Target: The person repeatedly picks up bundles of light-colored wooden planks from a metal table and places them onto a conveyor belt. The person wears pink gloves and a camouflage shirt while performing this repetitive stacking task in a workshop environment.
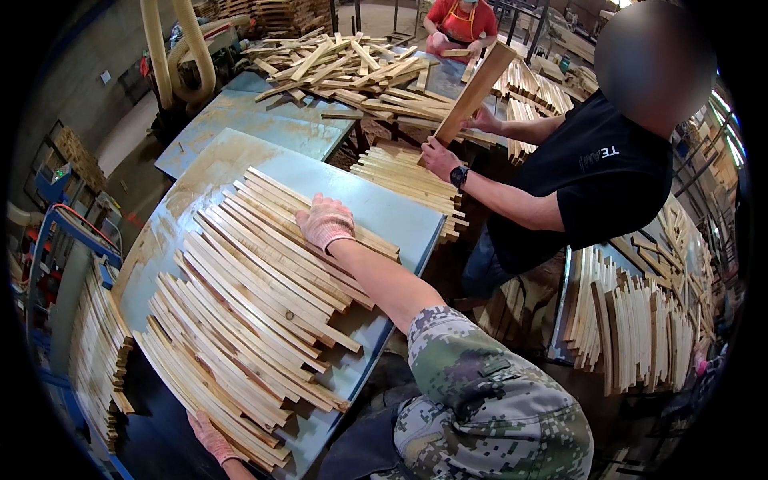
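Note:
A row of long, narrow wooden strips (240, 296) lies side by side on a pale blue tabletop (400, 204), their ends uneven. My right hand (328, 222), in a pinkish knitted glove, rests palm down on the strips towards the far right of the row. Its fingers are spread on the wood. At the near left, my left hand (210, 438), gloved alike, touches the outer side of the leftmost strips. The fingers there look stretched out, though their undersides are hidden.
A co-worker in a black shirt (612, 168) stands close on the right, holding a wooden board (472, 96). Another person in red (462, 22) works at the back beside a heap of loose strips (352, 68). More strips (100, 360) are stacked at left; others (632, 320) lie right.

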### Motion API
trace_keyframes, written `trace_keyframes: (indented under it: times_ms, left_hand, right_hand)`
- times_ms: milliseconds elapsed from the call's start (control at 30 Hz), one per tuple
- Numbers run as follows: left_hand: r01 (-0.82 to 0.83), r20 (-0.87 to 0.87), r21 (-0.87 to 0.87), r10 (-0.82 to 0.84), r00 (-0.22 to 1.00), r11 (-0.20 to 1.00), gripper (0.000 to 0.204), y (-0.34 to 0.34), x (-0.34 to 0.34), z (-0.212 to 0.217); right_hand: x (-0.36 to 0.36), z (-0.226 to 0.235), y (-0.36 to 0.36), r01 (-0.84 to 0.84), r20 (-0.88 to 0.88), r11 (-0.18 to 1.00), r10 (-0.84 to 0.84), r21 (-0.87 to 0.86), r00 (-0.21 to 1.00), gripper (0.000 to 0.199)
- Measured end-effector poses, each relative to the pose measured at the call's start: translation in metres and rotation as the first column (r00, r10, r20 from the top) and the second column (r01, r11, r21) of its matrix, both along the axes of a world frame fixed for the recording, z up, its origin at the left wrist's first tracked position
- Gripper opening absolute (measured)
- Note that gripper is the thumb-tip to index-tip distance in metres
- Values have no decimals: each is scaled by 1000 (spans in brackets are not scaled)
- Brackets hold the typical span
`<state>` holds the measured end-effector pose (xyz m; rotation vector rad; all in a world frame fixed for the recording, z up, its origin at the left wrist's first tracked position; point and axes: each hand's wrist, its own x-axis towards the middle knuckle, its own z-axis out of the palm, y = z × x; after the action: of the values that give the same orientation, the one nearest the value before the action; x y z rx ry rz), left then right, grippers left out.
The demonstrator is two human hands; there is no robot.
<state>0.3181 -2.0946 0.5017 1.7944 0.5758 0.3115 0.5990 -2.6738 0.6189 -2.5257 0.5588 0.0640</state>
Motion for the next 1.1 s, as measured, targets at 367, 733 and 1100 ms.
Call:
trace_keyframes:
  times_ms: [367, 733, 1100]
  left_hand:
    - [-11, 10, -33, 11, 1000, 999, 72, -18, -2, 15]
    - [-27, -27, 19, 27, 999, 999, 80, -24, -3, 23]
    - [33, -26, 80, -32, 999, 996, 76, -32, -2, 31]
  right_hand:
    - [3, -2, 5, 30, -4, 999, -30, -27, 1000, 61]
    - [0, 1, 14, 68, 6, 996, -68, -60, 998, 62]
    - [0, 1, 14, 67, -21, 996, -68, -64, 997, 64]
